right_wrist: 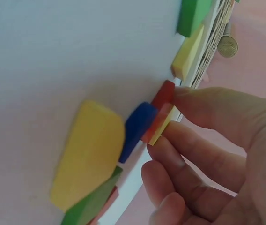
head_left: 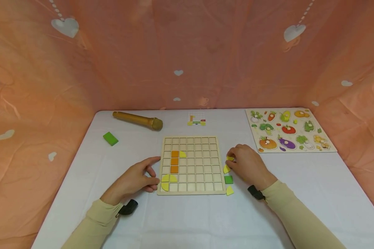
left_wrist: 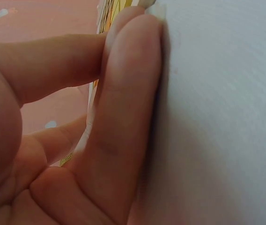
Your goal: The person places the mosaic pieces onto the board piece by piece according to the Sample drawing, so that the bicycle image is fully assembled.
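A square wooden grid board (head_left: pixel 191 193) lies at the middle of the table. Three orange squares (head_left: pixel 174 161) form a column on it, a yellow quarter-round piece (head_left: pixel 182 154) sits beside the top one, and yellow curved pieces (head_left: pixel 165 177) fill cells at the lower left. My left hand (head_left: pixel 131 180) rests at the board's left edge, index finger extended and thumb touching the rim. Right of the board, my right hand (head_left: pixel 248 164) pinches a small yellow piece (right_wrist: pixel 163 125) between thumb and fingers. Red (right_wrist: pixel 164 94) and blue pieces (right_wrist: pixel 137 129) lie close to those fingertips.
Along the board's right edge lie a green square (head_left: pixel 229 180) and a yellow piece (head_left: pixel 229 191). A printed pattern card (head_left: pixel 196 119) is behind the board. Farther out are a gold microphone (head_left: pixel 137 120), a green block (head_left: pixel 110 138) and a vegetable puzzle board (head_left: pixel 252 140).
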The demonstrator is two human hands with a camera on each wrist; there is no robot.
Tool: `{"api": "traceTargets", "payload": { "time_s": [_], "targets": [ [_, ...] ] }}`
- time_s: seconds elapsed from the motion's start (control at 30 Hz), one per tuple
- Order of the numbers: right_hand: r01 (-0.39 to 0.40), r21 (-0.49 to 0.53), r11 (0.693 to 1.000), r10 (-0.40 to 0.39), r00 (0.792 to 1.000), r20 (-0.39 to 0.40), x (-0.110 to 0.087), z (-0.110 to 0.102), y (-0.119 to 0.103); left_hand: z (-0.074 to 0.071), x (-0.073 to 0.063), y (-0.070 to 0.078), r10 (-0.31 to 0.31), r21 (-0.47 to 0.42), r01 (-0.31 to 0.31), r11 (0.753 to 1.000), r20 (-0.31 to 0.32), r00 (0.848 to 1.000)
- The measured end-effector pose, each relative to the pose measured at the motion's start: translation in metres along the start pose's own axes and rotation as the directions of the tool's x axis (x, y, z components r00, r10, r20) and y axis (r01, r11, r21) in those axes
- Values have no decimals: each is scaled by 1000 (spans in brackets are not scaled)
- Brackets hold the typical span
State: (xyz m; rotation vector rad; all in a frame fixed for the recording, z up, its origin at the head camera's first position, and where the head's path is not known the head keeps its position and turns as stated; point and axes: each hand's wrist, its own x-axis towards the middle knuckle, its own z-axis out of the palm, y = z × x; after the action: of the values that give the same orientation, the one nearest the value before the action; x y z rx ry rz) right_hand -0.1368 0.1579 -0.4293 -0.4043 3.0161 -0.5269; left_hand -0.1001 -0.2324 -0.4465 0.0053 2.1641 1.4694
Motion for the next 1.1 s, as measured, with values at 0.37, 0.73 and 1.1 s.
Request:
{"api": "traceTargets", "payload": {
  "time_s": [0.37, 0.73, 1.1],
  "targets": [
    [50, 30, 998, -50, 999, -4, 0, 2, -23, 1, -1, 0, -11, 9, 11, 1000, -7, 1000],
    [192, 23, 981, -192, 981, 4, 4, 20, -79, -1, 0, -1, 5, -3, -5, 1000, 6, 1000],
    [365, 8, 931, -365, 930, 36, 0, 46, -130, -1, -1, 0, -12, -2, 12, 1000, 4, 1000]
  ]
}}
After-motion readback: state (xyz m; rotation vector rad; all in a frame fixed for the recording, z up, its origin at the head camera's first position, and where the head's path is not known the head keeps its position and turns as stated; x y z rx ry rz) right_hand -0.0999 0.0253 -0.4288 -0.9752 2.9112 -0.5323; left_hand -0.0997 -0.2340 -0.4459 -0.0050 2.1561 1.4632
